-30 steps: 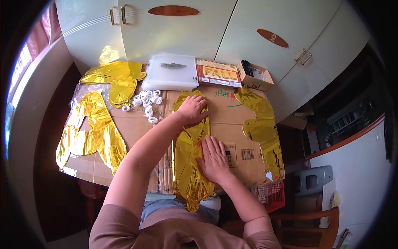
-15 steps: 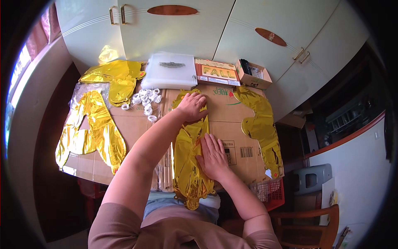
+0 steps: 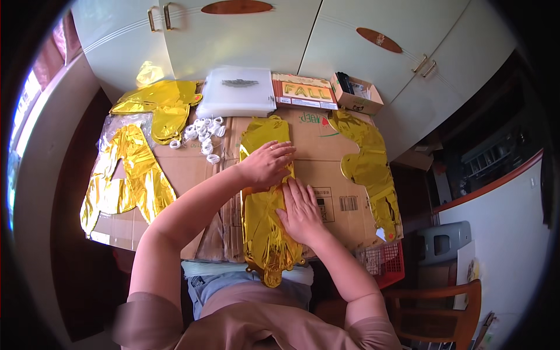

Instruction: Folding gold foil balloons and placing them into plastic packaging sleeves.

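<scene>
A long, creased gold foil balloon (image 3: pixel 265 219) lies flat and folded on the cardboard, its near end hanging past the table edge toward me. My left hand (image 3: pixel 268 163) rests across its upper middle, palm down with the fingers stretched to the right. Lower down, my right hand (image 3: pixel 302 211) lies flat along the right edge, fingers pointing away from me. Neither hand grips anything. To the left lies an A-shaped gold foil balloon (image 3: pixel 125 181), and to the right a curvy one (image 3: pixel 370 175).
Cardboard (image 3: pixel 326 157) covers the table. Along the back stand a stack of clear plastic bags (image 3: pixel 233 96), printed packages (image 3: pixel 306 93) and a small open box (image 3: pixel 357 96). White string coils (image 3: pixel 205 134) and more gold foil (image 3: pixel 166 105) lie at back left. Cabinets (image 3: pixel 245 41) rise behind.
My left hand has slid down the balloon toward me, uncovering its far end. My right hand stays pressed at the right edge. The whole view has shifted slightly.
</scene>
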The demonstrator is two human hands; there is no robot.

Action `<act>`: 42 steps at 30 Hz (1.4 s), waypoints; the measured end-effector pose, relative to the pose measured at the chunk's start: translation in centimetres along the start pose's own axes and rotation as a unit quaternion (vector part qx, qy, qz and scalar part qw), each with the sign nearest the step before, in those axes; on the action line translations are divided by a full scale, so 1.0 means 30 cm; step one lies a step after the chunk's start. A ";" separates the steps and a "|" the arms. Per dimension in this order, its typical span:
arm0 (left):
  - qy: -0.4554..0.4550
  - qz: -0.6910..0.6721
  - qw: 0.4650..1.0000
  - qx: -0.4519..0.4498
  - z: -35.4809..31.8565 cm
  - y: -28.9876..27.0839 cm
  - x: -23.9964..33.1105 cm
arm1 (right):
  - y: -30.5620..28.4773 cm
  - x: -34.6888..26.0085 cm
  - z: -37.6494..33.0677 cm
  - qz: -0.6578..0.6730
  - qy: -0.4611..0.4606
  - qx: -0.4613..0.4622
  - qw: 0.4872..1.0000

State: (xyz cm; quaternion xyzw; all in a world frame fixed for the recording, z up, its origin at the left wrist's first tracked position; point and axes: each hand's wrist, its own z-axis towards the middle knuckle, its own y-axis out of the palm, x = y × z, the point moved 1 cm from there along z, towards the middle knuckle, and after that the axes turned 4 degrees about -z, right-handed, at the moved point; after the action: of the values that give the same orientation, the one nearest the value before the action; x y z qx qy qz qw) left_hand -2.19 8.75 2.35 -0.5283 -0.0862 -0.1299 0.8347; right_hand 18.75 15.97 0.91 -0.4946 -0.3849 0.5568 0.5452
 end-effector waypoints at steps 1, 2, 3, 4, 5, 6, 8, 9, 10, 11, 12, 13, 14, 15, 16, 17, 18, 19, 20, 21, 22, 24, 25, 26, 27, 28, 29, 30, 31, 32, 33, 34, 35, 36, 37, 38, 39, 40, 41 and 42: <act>0.001 -0.007 1.000 -0.012 -0.011 -0.006 0.015 | 0.000 0.000 0.000 -0.001 -0.001 0.003 1.000; 0.011 -0.020 1.000 -0.008 -0.016 -0.004 0.017 | 0.002 0.000 -0.001 -0.002 -0.001 0.006 1.000; 0.011 -0.042 0.999 -0.005 -0.022 -0.001 0.014 | 0.000 0.001 0.001 -0.006 -0.005 0.009 1.000; 0.012 -0.064 0.998 -0.002 -0.027 0.004 0.010 | 0.005 0.004 0.001 -0.008 -0.008 0.013 1.000; 0.013 -0.086 0.996 0.002 -0.031 0.008 0.006 | 0.003 0.004 0.005 -0.005 -0.007 0.012 1.000; 0.014 -0.082 0.997 0.007 -0.033 0.009 0.007 | 0.000 0.002 0.006 -0.001 -0.006 0.008 1.000; 0.015 -0.075 0.997 0.016 -0.031 0.011 0.009 | -0.010 -0.001 -0.002 0.003 -0.004 -0.005 1.000; 0.014 -0.075 0.997 0.016 -0.034 0.014 0.008 | -0.020 0.001 -0.006 0.005 -0.007 -0.014 1.000; 0.013 -0.076 0.997 0.017 -0.035 0.017 0.008 | -0.031 0.001 -0.012 0.007 -0.010 -0.023 1.000; 0.011 -0.077 0.997 0.017 -0.037 0.018 0.008 | -0.042 -0.005 -0.035 0.012 -0.017 -0.028 0.999; 0.011 -0.075 0.997 0.015 -0.038 0.019 0.005 | -0.053 -0.020 -0.079 0.016 -0.024 -0.034 0.999; 0.010 -0.075 0.997 0.014 -0.040 0.020 0.003 | -0.066 -0.037 -0.128 0.020 -0.031 -0.041 0.998; 0.009 -0.075 0.997 0.013 -0.043 0.022 0.002 | -0.086 -0.061 -0.173 0.022 -0.031 -0.059 0.998; 0.011 -0.076 0.997 0.017 -0.040 0.025 0.005 | -0.097 -0.077 -0.227 0.030 -0.032 -0.058 0.997; 0.010 -0.076 0.997 0.021 -0.041 0.027 0.008 | -0.102 -0.094 -0.283 0.038 -0.034 -0.057 0.997; 0.010 -0.076 0.997 0.025 -0.041 0.028 0.010 | -0.104 -0.109 -0.331 0.047 -0.036 -0.056 0.997; 0.010 -0.074 0.997 0.025 -0.042 0.027 0.011 | -0.104 -0.129 -0.377 0.050 -0.041 -0.049 0.997; 0.010 -0.074 0.997 0.024 -0.043 0.027 0.010 | -0.101 -0.149 -0.422 0.053 -0.046 -0.043 0.997; 0.010 -0.073 0.997 0.023 -0.044 0.028 0.009 | -0.100 -0.162 -0.454 0.056 -0.050 -0.037 0.997; 0.006 -0.074 0.997 0.016 -0.043 0.028 0.005 | -0.095 -0.165 -0.475 0.051 -0.066 -0.020 0.996; 0.002 -0.075 0.997 0.009 -0.045 0.027 0.000 | -0.085 -0.161 -0.496 0.047 -0.082 -0.003 0.996; 0.001 -0.077 0.997 0.001 -0.045 0.025 0.001 | -0.101 -0.156 -0.511 0.059 -0.111 0.046 0.991; 0.000 -0.073 0.997 0.003 -0.046 0.027 -0.001 | -0.115 -0.144 -0.504 0.081 -0.112 0.062 0.988; -0.002 -0.070 0.998 0.006 -0.047 0.028 -0.001 | -0.129 -0.127 -0.493 0.103 -0.112 0.078 0.985; -0.002 -0.068 0.998 0.010 -0.045 0.030 -0.001 | -0.143 -0.109 -0.476 0.123 -0.112 0.094 0.982; 0.002 -0.071 0.997 0.013 -0.045 0.028 0.000 | -0.155 -0.085 -0.444 0.138 -0.099 0.111 0.979; 0.005 -0.075 0.997 0.016 -0.043 0.022 -0.003 | -0.169 -0.060 -0.401 0.134 -0.091 0.109 0.981; 0.008 -0.079 0.997 0.019 -0.046 0.022 -0.001 | -0.178 -0.044 -0.360 0.118 -0.088 0.098 0.984; 0.011 -0.077 0.997 0.020 -0.046 0.022 0.000 | -0.180 -0.036 -0.330 0.102 -0.087 0.088 0.987; 0.014 -0.074 0.997 0.020 -0.043 0.025 0.003 | -0.175 -0.039 -0.323 0.089 -0.106 0.058 0.989; 0.016 -0.072 0.997 0.021 -0.040 0.030 0.000 | -0.170 -0.043 -0.316 0.076 -0.126 0.027 0.989; 0.022 -0.073 0.997 0.026 -0.038 0.034 -0.003 | -0.165 -0.048 -0.311 0.063 -0.145 -0.003 0.987; 0.023 -0.072 0.997 0.027 -0.039 0.035 -0.008 | -0.157 -0.052 -0.315 0.060 -0.151 -0.005 0.987; 0.023 -0.072 0.997 0.028 -0.040 0.037 -0.007 | -0.144 -0.055 -0.335 0.058 -0.156 -0.008 0.986; 0.024 -0.073 0.997 0.029 -0.041 0.038 -0.007 | -0.131 -0.057 -0.355 0.055 -0.161 -0.012 0.985; 0.022 -0.072 0.997 0.031 -0.042 0.039 -0.007 | -0.119 -0.058 -0.375 0.051 -0.160 -0.003 0.986; 0.022 -0.072 0.997 0.032 -0.041 0.040 -0.005 | -0.100 -0.057 -0.401 0.035 -0.169 0.013 0.985; 0.022 -0.073 0.997 0.032 -0.041 0.040 -0.002 | -0.083 -0.057 -0.425 0.019 -0.178 0.028 0.983; 0.021 -0.074 0.996 0.032 -0.039 0.040 -0.001 | -0.068 -0.053 -0.444 0.003 -0.186 0.044 0.982; 0.019 -0.075 0.997 0.032 -0.041 0.039 -0.001 | -0.069 -0.060 -0.445 0.002 -0.180 0.059 0.982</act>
State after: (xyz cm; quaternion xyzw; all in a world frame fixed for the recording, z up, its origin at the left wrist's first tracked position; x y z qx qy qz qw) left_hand -1.85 8.11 0.82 -0.4911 -0.1132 -0.1993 0.8404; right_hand 32.03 12.93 0.30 -0.3542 -0.4423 0.6595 0.4939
